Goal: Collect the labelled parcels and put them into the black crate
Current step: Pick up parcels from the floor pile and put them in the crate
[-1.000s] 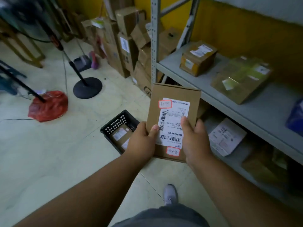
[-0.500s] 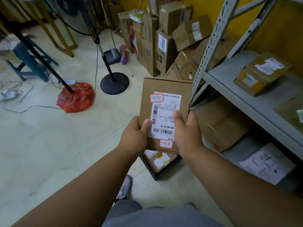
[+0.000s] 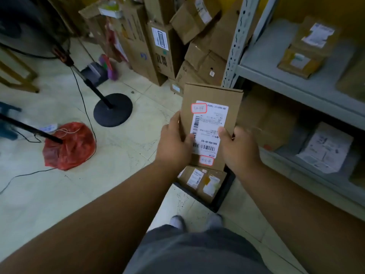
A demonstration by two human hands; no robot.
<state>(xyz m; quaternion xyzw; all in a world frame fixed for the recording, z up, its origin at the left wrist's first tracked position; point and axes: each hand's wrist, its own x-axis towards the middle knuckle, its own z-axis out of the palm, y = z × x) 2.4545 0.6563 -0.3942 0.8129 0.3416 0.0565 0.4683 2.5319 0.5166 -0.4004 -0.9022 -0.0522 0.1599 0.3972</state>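
I hold a flat brown cardboard parcel (image 3: 212, 95) with a white barcode label in both hands, directly above the black crate (image 3: 223, 192) on the floor. My left hand (image 3: 173, 143) grips the parcel's left edge, thumb on the label. My right hand (image 3: 237, 149) grips its right edge, thumb also on the label. The crate holds labelled brown parcels (image 3: 201, 178); its far part is hidden behind the held parcel and my hands.
A grey metal shelf (image 3: 276, 76) on the right carries more labelled parcels (image 3: 308, 48). Stacked cardboard boxes (image 3: 162, 48) stand behind. A fan stand with round black base (image 3: 113, 110), a red plastic bag (image 3: 69, 147) and cables lie on the tiled floor to the left.
The view has swung left and down, so the crate now lies right under the held parcel, near my feet. Both hands keep their grip on the parcel.
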